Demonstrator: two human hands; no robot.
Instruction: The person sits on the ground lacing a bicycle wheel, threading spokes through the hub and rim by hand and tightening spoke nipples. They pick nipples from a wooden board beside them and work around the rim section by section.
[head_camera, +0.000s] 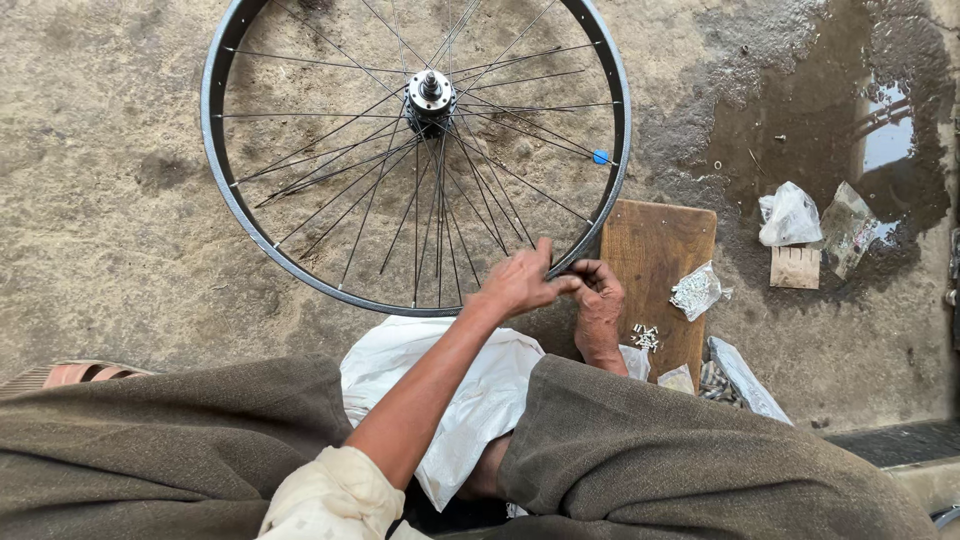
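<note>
At the bottom of the frame the person's knees, in brown cloth, spread to either side, with a white plastic sheet (470, 385) lying between them on the ground. From the lower middle the left hand (520, 282) reached up on a bare forearm, its fingers (545, 258) pinched narrow on the lower rim of the wheel (222, 170). Just to the right, touching the same stretch of rim, the right hand (598, 305) had its fingers curled close around something too small to make out; whether it held a part I cannot tell.

The wheel lay flat on the rough concrete floor (110, 230), filling the upper middle of the frame, its hub (430, 97) near the top and thin spokes fanning out. A small blue marker (600, 157) sat on a spoke at the right side of the rim.

Right of the hands, a wooden board (655, 245) lay partly under the rim, carrying a scatter of small metal pieces (645, 336) and a clear bag (697, 290) of the same. Further right, in the upper corner, two more plastic bags (790, 215) and a small wooden block (796, 267) rested beside a puddle (885, 140).
</note>
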